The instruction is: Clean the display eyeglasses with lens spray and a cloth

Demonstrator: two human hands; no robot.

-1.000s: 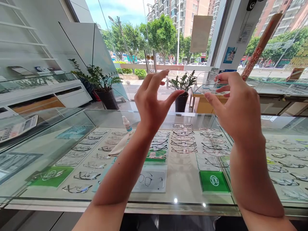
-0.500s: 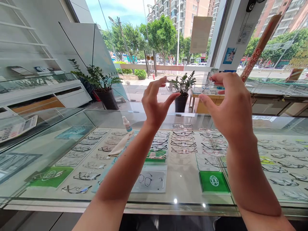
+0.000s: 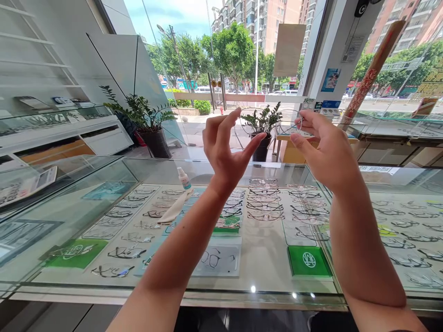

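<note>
A thin-rimmed pair of eyeglasses [image 3: 290, 126] is raised above the glass counter, hard to make out against the bright window. My left hand [image 3: 226, 145] pinches its left side between curled fingers and thumb. On the other side, the fingers of my right hand [image 3: 323, 147] are closed around the right end of the frame. The lenses look clear, and the plant behind shows through the gap between my hands. Below my forearms, a spray bottle [image 3: 184, 179] stands on the counter beside a pale cloth [image 3: 176, 207].
The glass display counter [image 3: 265, 265] holds rows of eyeglasses [image 3: 266, 198], with a green logo box [image 3: 309, 261] near its front edge. Potted plants [image 3: 152, 140] stand beyond it by the window. A calculator [image 3: 46, 177] lies at the left.
The eyeglasses have turned and tilted slightly between my hands. My left thumb has moved a little to the right, and my right hand has dipped slightly. Both hands keep hold.
</note>
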